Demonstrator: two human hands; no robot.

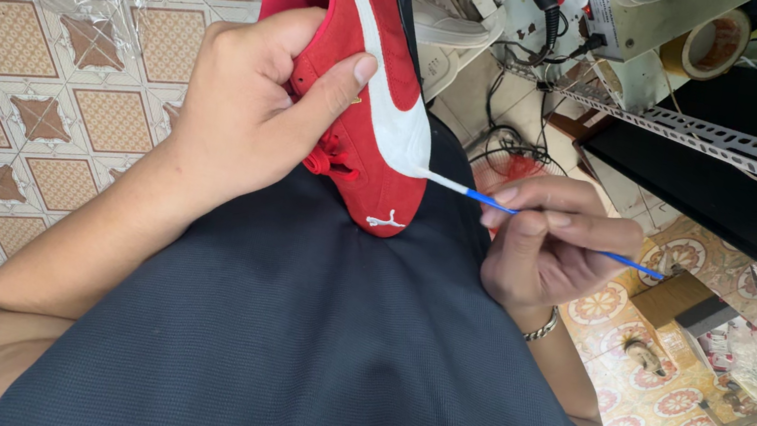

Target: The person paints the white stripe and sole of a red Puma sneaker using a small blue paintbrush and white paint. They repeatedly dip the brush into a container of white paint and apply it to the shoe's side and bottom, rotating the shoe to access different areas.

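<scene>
Red suede is being gripped by the left hand (248, 111), which is closed around the side of a single sneaker (361, 68); the thumb is being pressed across the upper, just above the red laces. The sneaker is being held toe-down, its tip being rested on the dark-clothed lap (299, 332), and one white stripe is seen running along its side. It is judged to be light and fairly soft in the upper, stiffer at the sole, so a hold around the midfoot is likely being favoured; the nap would mark easily under a wet touch. To the right of the sneaker, one thin blue-handled brush (539, 223) is being pinched in the right hand (545, 250), whose fingers are closed on the handle, and the white bristle tip is being touched to the lower end of the stripe. One bracelet (540, 326) is being worn at that wrist. Above and to the right of the sneaker, one roll of tape (714, 43) is being kept on a cluttered shelf.
</scene>
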